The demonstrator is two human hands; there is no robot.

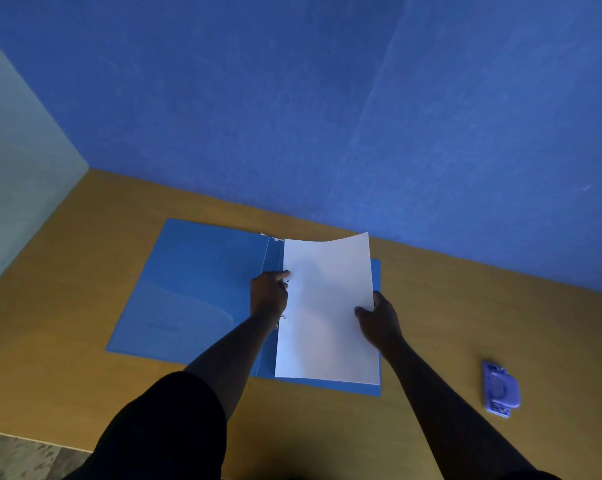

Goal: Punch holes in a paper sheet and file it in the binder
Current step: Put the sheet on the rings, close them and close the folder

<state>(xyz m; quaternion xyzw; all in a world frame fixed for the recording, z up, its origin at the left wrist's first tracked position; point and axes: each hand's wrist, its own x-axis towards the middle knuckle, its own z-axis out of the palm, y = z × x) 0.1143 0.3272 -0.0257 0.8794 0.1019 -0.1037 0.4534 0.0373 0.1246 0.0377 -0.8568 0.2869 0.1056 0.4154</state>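
A blue binder (188, 292) lies open on the wooden table. A white paper sheet (327, 306) rests over its right half, its far edge curled upward. My left hand (269, 292) presses on the sheet's left edge at the metal rings (283, 317), where a punched hole shows beside my fingertip. My right hand (379, 315) grips the sheet's right edge. The purple hole punch (499, 389) sits on the table to the right, apart from both hands.
The wooden table (84, 375) meets a blue wall (327, 116) at the back and a pale wall (15, 185) on the left. The table's front edge and grey floor show at lower left.
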